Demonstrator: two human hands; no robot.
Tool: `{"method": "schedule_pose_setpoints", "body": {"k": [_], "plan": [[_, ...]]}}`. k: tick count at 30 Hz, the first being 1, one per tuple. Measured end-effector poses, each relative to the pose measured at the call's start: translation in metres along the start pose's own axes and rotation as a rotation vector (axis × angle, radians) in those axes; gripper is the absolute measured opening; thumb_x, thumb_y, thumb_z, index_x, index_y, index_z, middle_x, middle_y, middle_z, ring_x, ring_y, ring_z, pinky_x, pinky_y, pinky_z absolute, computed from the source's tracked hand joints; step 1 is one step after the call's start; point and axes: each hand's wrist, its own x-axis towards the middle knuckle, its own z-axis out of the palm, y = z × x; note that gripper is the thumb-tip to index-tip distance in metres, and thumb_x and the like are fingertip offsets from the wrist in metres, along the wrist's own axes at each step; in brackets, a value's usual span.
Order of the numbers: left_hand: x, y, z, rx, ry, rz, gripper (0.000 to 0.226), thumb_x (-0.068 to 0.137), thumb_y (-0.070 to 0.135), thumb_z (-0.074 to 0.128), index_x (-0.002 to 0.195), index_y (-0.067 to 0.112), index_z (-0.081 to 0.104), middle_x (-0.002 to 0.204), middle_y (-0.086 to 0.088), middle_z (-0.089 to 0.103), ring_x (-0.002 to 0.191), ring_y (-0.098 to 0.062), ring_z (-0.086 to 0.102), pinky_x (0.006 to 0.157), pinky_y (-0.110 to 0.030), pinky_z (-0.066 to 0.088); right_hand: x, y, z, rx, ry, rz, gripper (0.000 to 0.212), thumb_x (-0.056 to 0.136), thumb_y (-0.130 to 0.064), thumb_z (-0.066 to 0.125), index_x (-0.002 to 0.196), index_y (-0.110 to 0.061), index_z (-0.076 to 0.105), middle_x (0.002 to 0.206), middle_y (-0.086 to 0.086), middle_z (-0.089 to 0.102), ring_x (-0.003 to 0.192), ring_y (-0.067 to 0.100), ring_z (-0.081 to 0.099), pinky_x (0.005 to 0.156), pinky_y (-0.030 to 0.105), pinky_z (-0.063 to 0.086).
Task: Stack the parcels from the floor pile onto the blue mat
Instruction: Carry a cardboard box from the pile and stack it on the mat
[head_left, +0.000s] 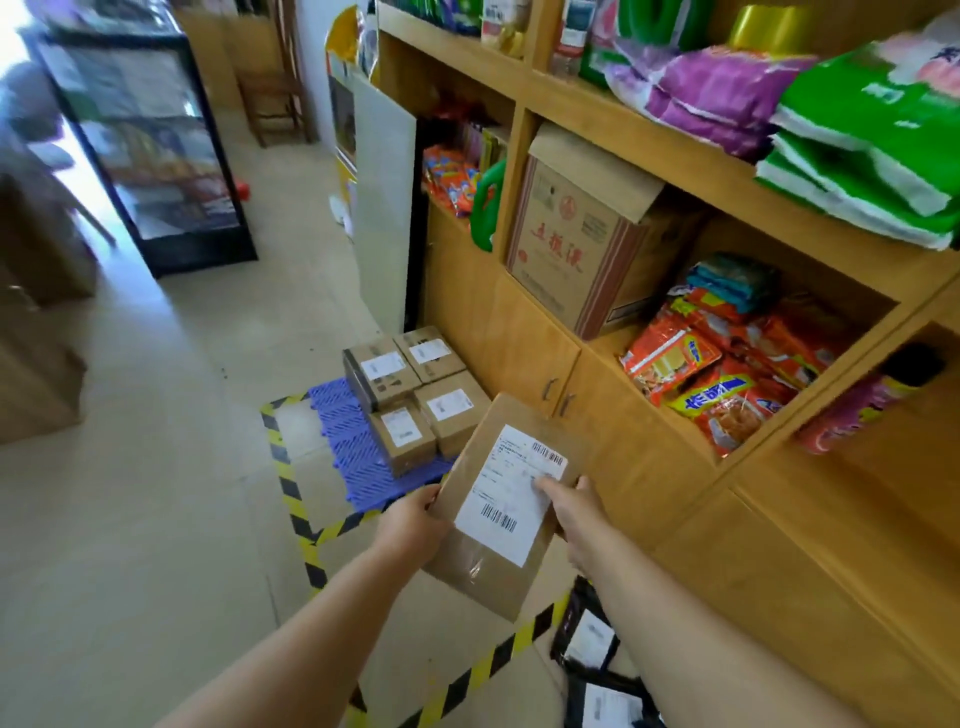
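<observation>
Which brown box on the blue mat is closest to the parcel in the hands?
The front left box, with bare blue mat to its left. It sits just beyond the held parcel; the other three boxes lie farther back.

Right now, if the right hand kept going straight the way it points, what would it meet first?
The right hand, holding the flat parcel, points toward the blue mat. It would probably first meet the nearest small boxes there, though depth is unclear.

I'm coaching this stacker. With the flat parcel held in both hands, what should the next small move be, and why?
Probably carry the parcel forward and lower it towards the boxes on the mat: both hands, left and right, hold it short of the mat.
</observation>
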Motion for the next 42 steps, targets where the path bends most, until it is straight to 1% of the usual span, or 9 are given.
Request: {"method": "schedule_pose_setpoints", "body": {"k": [6,11,16,19,24,27,30,34,42], "plan": [[0.078,-0.011,-0.089,0.003,-0.028,-0.002,0.045,0.089,0.018,0.048,0.131,0.033,0.050,0.098,0.007,0.055,0.088,-0.018,0.058,0.069,-0.028,0.051,0.030,-0.045,0.106,-0.043,-0.096,0.013,0.039,0.089,-0.020,0.059,0.120,-0.030,0.039,0.098,-0.001,0.064,0.082,0.018,0.062,0.076,0.040,0.051],[0.145,-0.017,-0.177,-0.027,-0.076,-0.042,0.046,0.090,0.013,0.046,0.133,0.029,0.050,0.099,0.004,0.053,0.092,-0.020,0.061,0.083,-0.034,0.055,0.061,-0.076,0.204,0.005,-0.052,0.016,0.046,0.086,-0.009,0.063,0.126,-0.015,0.042,0.112,0.005,0.063,0.079,0.015,0.060,0.056,0.026,0.042],[0.201,-0.015,-0.229,0.100,-0.136,0.010,0.051,0.090,0.008,0.039,0.137,0.028,0.044,0.104,0.002,0.056,0.082,-0.018,0.055,0.064,-0.026,0.047,0.089,-0.094,0.265,0.000,-0.003,0.039,0.044,0.084,-0.008,0.066,0.120,-0.011,0.043,0.113,0.005,0.061,0.084,0.016,0.059,0.059,0.025,0.043],[0.234,-0.013,-0.239,0.099,-0.178,-0.003,0.058,0.089,0.004,0.035,0.142,0.026,0.038,0.123,-0.003,0.057,0.087,-0.020,0.056,0.058,-0.024,0.047,0.112,-0.103,0.279,0.006,0.012,0.027,0.048,0.081,-0.007,0.067,0.123,-0.012,0.044,0.118,0.004,0.062,0.092,0.018,0.061,0.070,0.029,0.048],[0.294,-0.007,-0.243,0.117,-0.209,-0.054,0.057,0.091,0.002,0.035,0.141,0.029,0.039,0.129,-0.007,0.054,0.108,-0.028,0.058,0.088,-0.037,0.053,0.162,-0.117,0.296,0.000,0.004,0.055,0.053,0.082,-0.004,0.066,0.130,-0.011,0.043,0.119,0.004,0.061,0.084,0.011,0.059,0.061,0.021,0.045],[0.336,0.000,-0.242,0.209,-0.234,-0.031,0.053,0.093,0.004,0.035,0.142,0.026,0.037,0.130,-0.008,0.055,0.113,-0.028,0.057,0.093,-0.038,0.051,0.200,-0.126,0.303,-0.026,0.000,0.058,0.051,0.084,-0.001,0.062,0.130,-0.009,0.043,0.124,0.003,0.058,0.086,0.012,0.058,0.070,0.024,0.046],[0.383,0.009,-0.240,0.225,-0.227,-0.042,0.050,0.093,0.006,0.036,0.138,0.027,0.043,0.126,-0.006,0.058,0.110,-0.024,0.058,0.092,-0.034,0.051,0.243,-0.139,0.311,-0.028,-0.007,0.079,0.058,0.086,-0.004,0.061,0.138,-0.009,0.037,0.112,-0.004,0.049,0.096,0.016,0.052,0.082,0.029,0.044],[0.442,0.017,-0.235,0.145,-0.235,-0.131,0.043,0.093,0.007,0.040,0.130,0.027,0.051,0.115,-0.001,0.059,0.104,-0.021,0.057,0.090,-0.032,0.050,0.306,-0.147,0.326,-0.076,0.007,0.182,0.083,0.078,-0.012,0.065,0.149,-0.020,0.023,0.140,0.002,0.047,0.109,0.023,0.058,0.093,0.039,0.051],[0.560,0.019,-0.227,0.197,-0.282,-0.229,0.025,0.086,0.000,0.047,0.099,0.017,0.061,0.090,0.000,0.058,0.087,-0.017,0.056,0.079,-0.030,0.050,0.406,-0.157,0.362,-0.157,0.000,0.283,0.082,0.081,0.000,0.057,0.149,-0.026,0.020,0.133,0.005,0.053,0.107,0.024,0.059,0.086,0.036,0.053]]}}
